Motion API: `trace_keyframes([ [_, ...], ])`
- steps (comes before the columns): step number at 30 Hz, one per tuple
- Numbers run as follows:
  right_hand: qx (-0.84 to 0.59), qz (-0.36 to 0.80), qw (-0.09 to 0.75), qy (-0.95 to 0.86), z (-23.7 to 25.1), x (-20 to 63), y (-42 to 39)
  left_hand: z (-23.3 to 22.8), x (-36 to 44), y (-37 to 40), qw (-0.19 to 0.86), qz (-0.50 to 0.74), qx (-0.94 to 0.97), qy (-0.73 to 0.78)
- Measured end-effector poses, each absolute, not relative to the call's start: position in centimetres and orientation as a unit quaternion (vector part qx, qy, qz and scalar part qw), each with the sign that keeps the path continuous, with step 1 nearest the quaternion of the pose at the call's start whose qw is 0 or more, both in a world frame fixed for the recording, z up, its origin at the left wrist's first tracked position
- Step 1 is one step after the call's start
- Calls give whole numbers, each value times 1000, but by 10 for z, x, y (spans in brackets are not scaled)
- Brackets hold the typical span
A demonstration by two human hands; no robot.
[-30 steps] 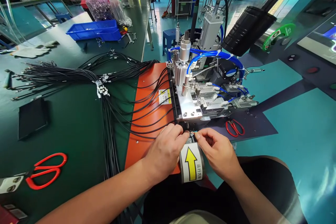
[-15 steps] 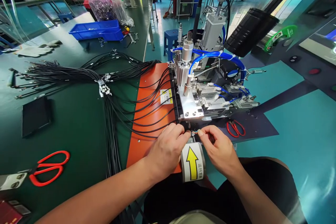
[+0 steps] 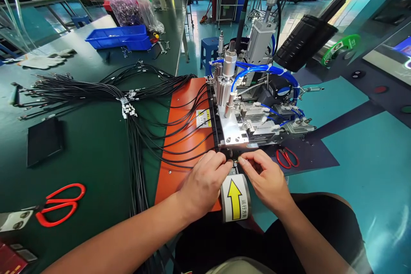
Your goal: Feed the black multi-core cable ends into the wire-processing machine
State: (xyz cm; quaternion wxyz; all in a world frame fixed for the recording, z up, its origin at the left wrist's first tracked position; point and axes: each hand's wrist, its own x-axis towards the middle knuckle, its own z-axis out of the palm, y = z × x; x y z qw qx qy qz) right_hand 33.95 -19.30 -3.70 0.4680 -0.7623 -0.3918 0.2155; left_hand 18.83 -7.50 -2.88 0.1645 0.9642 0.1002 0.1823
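A green-topped workbench (image 3: 96, 158) fills the left of a bright workshop. At its far left, pale gloves (image 3: 43, 61) are laid out, and large red-handled scissors (image 3: 61, 201) are set nearer, above a dark red box (image 3: 14, 259) cut off by the corner. A flat black case (image 3: 45, 141) is placed below a thick bundle of black cables (image 3: 73, 87), which is gathered at a cluster of white connectors (image 3: 128, 110). Behind it, a blue bin (image 3: 118, 38) is backed by plastic bags (image 3: 125, 10). Several cables are led across an orange plate (image 3: 170, 184) to a pneumatic machine (image 3: 224, 94) looped with blue tubes (image 3: 266, 68). The plate's near edge is covered by the left hand (image 3: 205, 180), and the hanging cables are crossed by its forearm. The left fingers are curled, with fine wires (image 3: 236, 161) apparently pinched at the tips, just above a roller marked with a yellow arrow (image 3: 236, 199). The same wires are gripped between thumb and forefinger of the right hand (image 3: 265, 175); their detail is too small to be made out. Small red scissors (image 3: 284, 151) are left beyond that hand, beneath a black cylindrical fitting (image 3: 306, 43).

Compared with half a second ago, the right fingertips are brought closer to the left ones, and less of the coloured wires is exposed; the left hand is kept in place.
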Motion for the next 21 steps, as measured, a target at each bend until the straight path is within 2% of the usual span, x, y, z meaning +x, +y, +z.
trace_keyframes([
  [16, -751, 351, 485, -279, -45, 340, -190, -29, 189, -74, 159, 177, 967, 93],
  [21, -771, 309, 479, -283, -39, 333, -187, -24, 188, -74, 155, 157, 970, 102],
])
